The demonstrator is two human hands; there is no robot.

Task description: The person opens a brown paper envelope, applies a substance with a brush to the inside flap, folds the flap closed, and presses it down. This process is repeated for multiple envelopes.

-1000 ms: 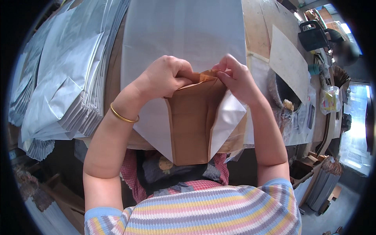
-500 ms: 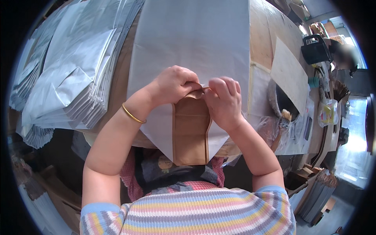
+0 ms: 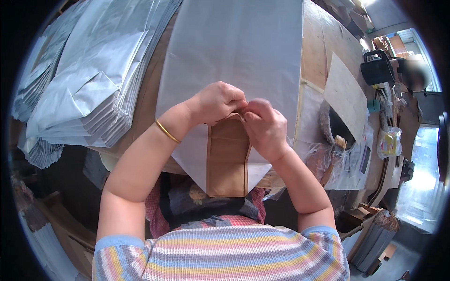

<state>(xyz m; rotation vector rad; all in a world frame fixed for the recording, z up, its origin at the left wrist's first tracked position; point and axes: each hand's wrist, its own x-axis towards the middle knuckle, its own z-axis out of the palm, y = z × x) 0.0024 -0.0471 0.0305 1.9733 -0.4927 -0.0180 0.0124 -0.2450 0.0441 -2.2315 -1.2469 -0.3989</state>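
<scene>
In front of me lies a long white paper bag, its near end folded to a point. A brown paper flap runs up the middle of that end toward my hands. My left hand pinches the flap's upper edge, the fingers closed. Close beside it, almost touching, my right hand is closed on the same edge at its right corner. The fingertips of both hands meet there and partly hide the paper between them.
Stacked white paper bags fan out on the left. To the right lie a pale board, a brush and clear plastic wrap. Beyond them stands a black container with a handle. Another person is at the far right.
My left hand has shifted slightly to the right, nearer my right hand. The fingertips of both now meet over the brown flap's upper edge. The view has moved a little.
</scene>
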